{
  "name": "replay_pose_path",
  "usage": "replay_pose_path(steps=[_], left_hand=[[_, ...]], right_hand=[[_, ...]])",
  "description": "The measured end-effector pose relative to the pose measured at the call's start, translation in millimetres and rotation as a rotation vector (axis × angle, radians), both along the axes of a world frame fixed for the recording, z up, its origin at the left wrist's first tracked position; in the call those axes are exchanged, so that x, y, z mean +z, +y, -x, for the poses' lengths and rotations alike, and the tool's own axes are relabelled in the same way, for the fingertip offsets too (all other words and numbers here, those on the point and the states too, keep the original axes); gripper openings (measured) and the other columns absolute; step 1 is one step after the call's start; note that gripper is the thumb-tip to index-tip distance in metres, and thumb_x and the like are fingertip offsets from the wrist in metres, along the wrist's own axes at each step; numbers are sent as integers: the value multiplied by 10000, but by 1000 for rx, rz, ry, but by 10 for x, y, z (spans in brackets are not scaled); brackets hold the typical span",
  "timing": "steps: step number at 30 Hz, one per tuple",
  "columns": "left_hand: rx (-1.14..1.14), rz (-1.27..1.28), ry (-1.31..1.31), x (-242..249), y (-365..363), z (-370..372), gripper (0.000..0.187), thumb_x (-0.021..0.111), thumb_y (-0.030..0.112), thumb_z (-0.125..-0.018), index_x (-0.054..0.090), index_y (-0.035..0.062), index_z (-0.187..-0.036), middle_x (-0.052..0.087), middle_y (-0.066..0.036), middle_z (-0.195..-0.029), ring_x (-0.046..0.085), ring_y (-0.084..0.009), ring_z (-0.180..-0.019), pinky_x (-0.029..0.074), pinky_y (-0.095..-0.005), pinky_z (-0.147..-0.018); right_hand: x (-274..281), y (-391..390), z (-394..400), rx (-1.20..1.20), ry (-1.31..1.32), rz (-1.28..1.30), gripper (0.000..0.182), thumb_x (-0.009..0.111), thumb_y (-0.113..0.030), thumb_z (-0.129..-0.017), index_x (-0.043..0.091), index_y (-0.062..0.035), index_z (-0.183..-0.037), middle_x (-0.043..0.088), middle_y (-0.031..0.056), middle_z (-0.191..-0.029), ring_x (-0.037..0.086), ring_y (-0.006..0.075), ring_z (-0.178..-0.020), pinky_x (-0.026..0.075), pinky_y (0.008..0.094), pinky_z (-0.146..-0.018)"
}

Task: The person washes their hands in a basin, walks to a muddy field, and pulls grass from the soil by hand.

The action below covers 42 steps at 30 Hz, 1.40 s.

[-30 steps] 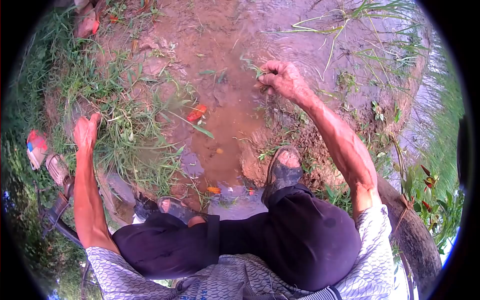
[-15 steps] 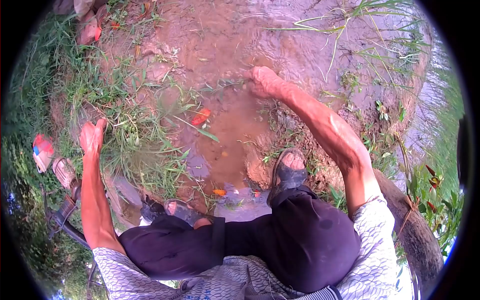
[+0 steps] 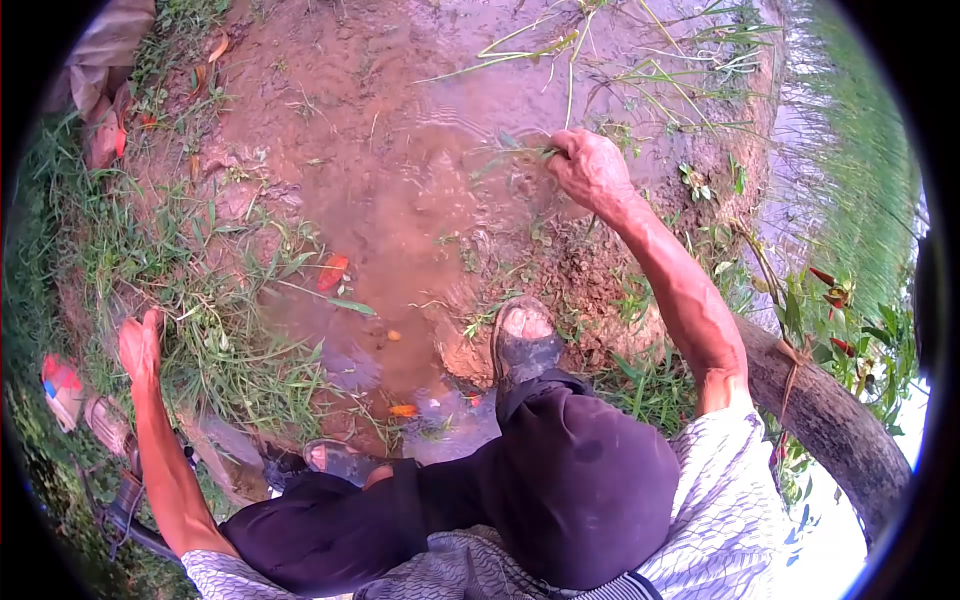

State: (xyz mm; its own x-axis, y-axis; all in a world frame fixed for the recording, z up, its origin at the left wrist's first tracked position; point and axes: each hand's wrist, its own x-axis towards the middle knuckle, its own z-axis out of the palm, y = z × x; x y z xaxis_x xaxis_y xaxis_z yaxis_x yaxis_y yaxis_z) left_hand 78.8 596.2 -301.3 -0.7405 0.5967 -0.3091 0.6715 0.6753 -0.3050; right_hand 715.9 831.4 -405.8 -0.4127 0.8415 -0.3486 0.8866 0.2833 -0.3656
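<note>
My right hand [image 3: 592, 172] is closed, its thumb and fingers pinching a leafy green weed [image 3: 512, 147] that trails to the left over shallow muddy water [image 3: 400, 230]. On the left, my left hand [image 3: 140, 345] is closed with the thumb up, beside a clump of grass [image 3: 230, 350]. Whatever it may hold is hidden from this angle. A red-orange leaf [image 3: 333, 272] lies between the hands near the grass edge, and a long green leaf [image 3: 352, 306] sits just below it.
My sandaled foot [image 3: 528, 335] rests on a mud bank [image 3: 590, 270]. A thick log [image 3: 830, 420] slants along the right, beside a plant with red buds [image 3: 838, 298]. Tall grass blades [image 3: 570, 45] stand at the top. A cloth bundle [image 3: 100, 60] lies upper left.
My right hand has moved right and away from the water's middle, bringing the weed along. The view has swung to the right. My left hand stays closed beside the grass.
</note>
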Motion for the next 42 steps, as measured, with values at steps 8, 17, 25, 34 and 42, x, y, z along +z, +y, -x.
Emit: replay_pose_path(steps=[8,17,25,34,42], left_hand=[[24,41,8,29,48,-89,698,564,558,-779,617,-94,-1026,603,-343,-1090,571,-486,-1051,417,-512,-909],[33,46,4,68,93,-163,701,570,561,-786,616,-90,-1044,599,-338,-1117,559,-483,-1086,413,-506,-930],[-8,39,19,-46,6,24,739,546,579,-788,586,-102,-1075,601,-347,-1090,568,-487,-1058,412,-507,-914],[17,78,-11,47,122,-102,725,547,572,-798,592,-95,-1078,612,-337,-1084,576,-481,-1049,414,-503,-915],[-11,73,23,3,20,-26,765,554,601,-797,585,-102,-1100,594,-346,-1123,559,-483,-1088,406,-506,-941]], right_hand=[[-580,449,-436,-154,-258,-119,389,568,-268,-880,475,-55,-1192,638,291,-909,637,478,-854,518,551,-732],[-980,762,-1021,537,-207,-283,262,542,-251,-898,651,-23,-968,680,230,-848,669,402,-746,532,498,-700],[16,438,-813,-858,620,522,322,619,-146,-890,595,-12,-1181,471,-34,-602,369,76,-422,279,267,-383],[-34,440,-975,-202,-54,-13,358,559,-137,-799,631,-128,-1149,670,197,-965,625,412,-982,489,469,-858],[-436,346,-724,80,-140,-133,277,603,-140,-796,649,-92,-1065,655,217,-938,636,404,-922,516,482,-799]])
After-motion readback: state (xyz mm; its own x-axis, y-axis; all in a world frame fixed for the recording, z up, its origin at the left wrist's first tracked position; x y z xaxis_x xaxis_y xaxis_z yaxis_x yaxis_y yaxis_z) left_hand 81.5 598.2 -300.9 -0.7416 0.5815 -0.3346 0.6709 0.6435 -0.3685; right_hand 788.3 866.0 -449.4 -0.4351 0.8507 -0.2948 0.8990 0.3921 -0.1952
